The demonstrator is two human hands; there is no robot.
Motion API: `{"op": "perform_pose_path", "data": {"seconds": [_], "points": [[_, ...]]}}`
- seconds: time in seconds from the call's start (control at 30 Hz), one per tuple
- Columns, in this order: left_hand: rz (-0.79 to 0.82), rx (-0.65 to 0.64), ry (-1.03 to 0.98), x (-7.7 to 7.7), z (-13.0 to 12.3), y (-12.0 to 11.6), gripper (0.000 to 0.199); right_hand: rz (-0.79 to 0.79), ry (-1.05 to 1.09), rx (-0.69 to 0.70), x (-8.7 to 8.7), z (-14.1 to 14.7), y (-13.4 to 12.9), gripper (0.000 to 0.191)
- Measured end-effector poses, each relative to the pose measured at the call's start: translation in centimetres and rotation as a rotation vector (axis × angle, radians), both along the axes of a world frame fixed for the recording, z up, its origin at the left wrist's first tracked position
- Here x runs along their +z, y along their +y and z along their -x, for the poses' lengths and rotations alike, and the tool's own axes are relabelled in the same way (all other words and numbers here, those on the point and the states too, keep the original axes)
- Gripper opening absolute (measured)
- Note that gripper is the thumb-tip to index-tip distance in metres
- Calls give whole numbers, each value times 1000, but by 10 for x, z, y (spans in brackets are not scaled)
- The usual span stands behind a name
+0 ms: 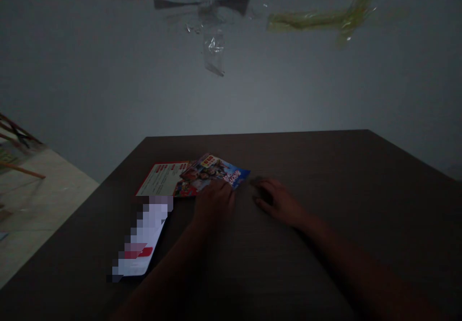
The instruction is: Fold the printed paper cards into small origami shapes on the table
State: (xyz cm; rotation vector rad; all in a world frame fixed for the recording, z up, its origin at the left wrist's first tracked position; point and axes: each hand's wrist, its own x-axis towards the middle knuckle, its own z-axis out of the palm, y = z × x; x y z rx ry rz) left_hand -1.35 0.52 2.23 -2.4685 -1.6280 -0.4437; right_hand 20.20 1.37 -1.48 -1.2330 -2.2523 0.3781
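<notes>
A colourful leaflet [213,167] with pictures of people and a blue corner lies on the table. It partly covers a red-edged sheet of printed text [162,178] to its left. My left hand [215,197] rests over the leaflet's lower right edge, fingers lying on it and slightly bent; the fingertips are dim. Just right of the leaflet, my right hand [276,198] lies on the tabletop, fingers curved and thumb apart, with nothing between them. Nearer me, left of my left forearm, is a phone [144,244] with a lit screen, partly blurred out by blocks.
The dark wooden table [325,167] reaches to a grey wall [306,85] at its far edge. Yellow tape [306,21] and a scrap of clear tape [214,51] stick to the wall. At left, below the table, is a pale tiled floor [39,196] with wooden legs on it.
</notes>
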Motion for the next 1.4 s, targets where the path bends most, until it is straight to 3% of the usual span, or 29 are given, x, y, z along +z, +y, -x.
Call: {"op": "perform_pose_path", "data": {"seconds": [0.1,0.23,0.43,0.57,0.67,0.97,1.13,1.27,1.4], "points": [[58,-192,-35,-6,-9,-5,14,-24,70,-45,2,-1,0,48],[130,-341,-84,-9,-15,-9,16,-53,79,-63,3,-5,2,58],[216,-429,-198,-10,-14,-8,18,-23,136,-63,2,-8,5,68],[262,-470,-278,-11,-12,-7,17,90,281,-59,1,-12,7,73],[283,-454,-324,-12,-12,-8,16,177,350,-27,-2,-19,10,59],[332,-381,-459,-12,-14,-10,16,285,461,-11,-3,-24,14,58],[335,-312,-499,-17,-12,-7,29,379,558,-38,-1,-21,12,59],[396,-219,-528,-18,-13,-4,25,352,605,-125,-2,-20,13,67],[468,-139,-758,-17,-17,-5,25,309,779,-277,-2,-13,12,85]]}}
